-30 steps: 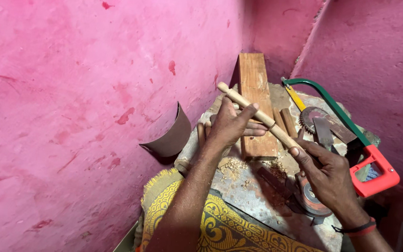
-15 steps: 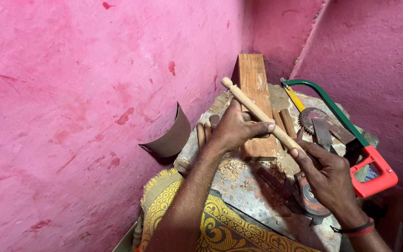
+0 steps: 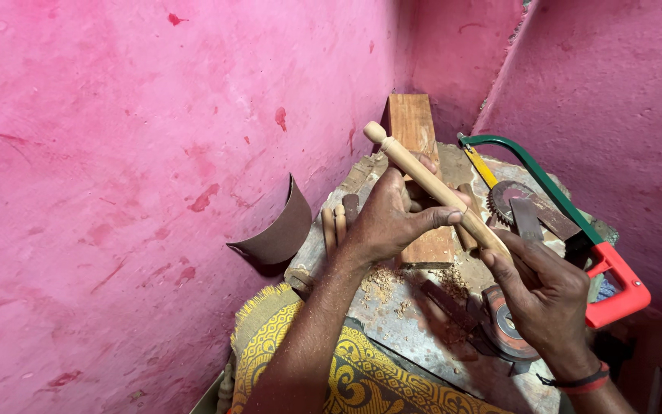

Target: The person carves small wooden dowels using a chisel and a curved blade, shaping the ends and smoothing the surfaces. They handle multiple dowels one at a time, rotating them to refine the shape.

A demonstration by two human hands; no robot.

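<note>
Gripping a pale turned wooden rod with a knobbed tip [image 3: 430,184], my left hand [image 3: 392,218] wraps its middle while my right hand [image 3: 549,295] closes on its lower end. I see it tilted above the middle of the dusty stone slab [image 3: 408,330]. A brown wooden plank [image 3: 415,138] lies toward the far edge, a green-and-red hacksaw [image 3: 576,222] along the right edge.
</note>
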